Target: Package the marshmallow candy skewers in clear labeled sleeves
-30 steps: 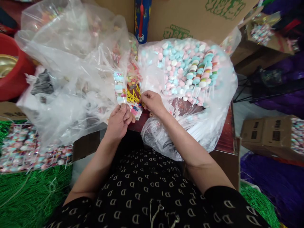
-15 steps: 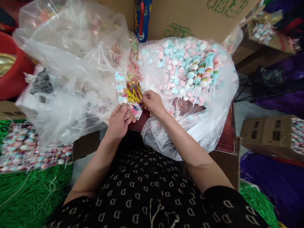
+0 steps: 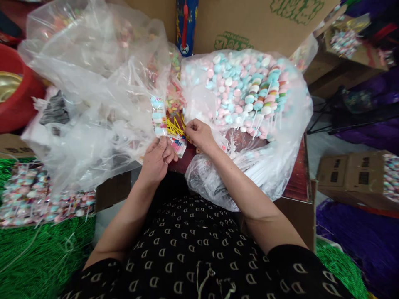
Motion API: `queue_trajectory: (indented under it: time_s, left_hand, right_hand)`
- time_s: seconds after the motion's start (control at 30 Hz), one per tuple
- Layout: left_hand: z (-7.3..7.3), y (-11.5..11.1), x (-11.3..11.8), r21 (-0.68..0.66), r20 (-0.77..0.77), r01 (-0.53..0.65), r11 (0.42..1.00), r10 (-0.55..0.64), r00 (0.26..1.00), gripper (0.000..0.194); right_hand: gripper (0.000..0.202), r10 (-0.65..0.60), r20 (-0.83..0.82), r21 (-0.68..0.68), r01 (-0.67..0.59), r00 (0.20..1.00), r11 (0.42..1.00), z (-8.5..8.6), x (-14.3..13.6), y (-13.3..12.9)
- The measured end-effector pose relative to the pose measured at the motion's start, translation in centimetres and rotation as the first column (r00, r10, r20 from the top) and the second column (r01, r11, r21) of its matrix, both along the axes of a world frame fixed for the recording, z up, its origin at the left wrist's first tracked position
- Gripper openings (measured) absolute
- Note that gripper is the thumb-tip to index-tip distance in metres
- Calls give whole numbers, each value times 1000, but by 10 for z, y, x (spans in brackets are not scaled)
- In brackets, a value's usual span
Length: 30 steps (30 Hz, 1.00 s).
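In my left hand (image 3: 158, 157), closed at its lower end, a wrapped marshmallow skewer (image 3: 158, 115) stands upright in clear printed film, with blue, white and pink pieces. My right hand (image 3: 199, 133) pinches at the edge of a small pile of yellow twist ties (image 3: 175, 125); its fingertips touch the ties, and whether one is between them is hard to see. A printed card or packet (image 3: 178, 146) lies just below the ties, between the two hands. Right of my right hand, several unwrapped marshmallow skewers (image 3: 264, 93) rest on loose pastel marshmallows (image 3: 229, 89) in a big clear bag.
Clear plastic bags (image 3: 93, 87) of colourful candy bulge at the left. A cardboard box (image 3: 249, 25) stands behind the table, with a red basin (image 3: 18, 91) at far left. Finished skewers (image 3: 40, 195) fill a box at lower left, beside green tinsel (image 3: 46, 257).
Almost nothing differs. My right fingertips have shifted very slightly at the yellow ties; my left hand and the wrapped skewer stay in place.
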State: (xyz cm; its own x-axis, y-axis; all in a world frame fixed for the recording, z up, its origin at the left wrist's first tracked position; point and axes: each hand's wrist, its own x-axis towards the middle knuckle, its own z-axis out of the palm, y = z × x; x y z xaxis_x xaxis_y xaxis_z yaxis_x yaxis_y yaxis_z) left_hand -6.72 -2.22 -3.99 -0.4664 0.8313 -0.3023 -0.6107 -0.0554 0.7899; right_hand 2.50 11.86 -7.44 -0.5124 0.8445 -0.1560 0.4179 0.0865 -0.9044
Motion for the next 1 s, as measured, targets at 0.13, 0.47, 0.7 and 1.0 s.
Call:
queue_trajectory:
  time_s: [0.13,0.47,0.7,1.0]
  left_hand:
    - [-2,1,1,28,-6,-4,1000,4,1000,37]
    - [-16,6,4,-20,-109,106,994,-108,988,35]
    - [-11,15,22,-114,-186,162,980,-182,966,26]
    - [-13,17,32,-103,-239,209,972,-228,944,36]
  right_hand:
    - [6,-41,-70,-47,38,997,998,-3,-1,0]
    - [8,41,-215,54,-30,976,998,30,34,-37]
    - [8,129,47,359,-138,990,923,32,55,-50]
    - [10,93,-47,366,-69,995,928,28,67,-52]
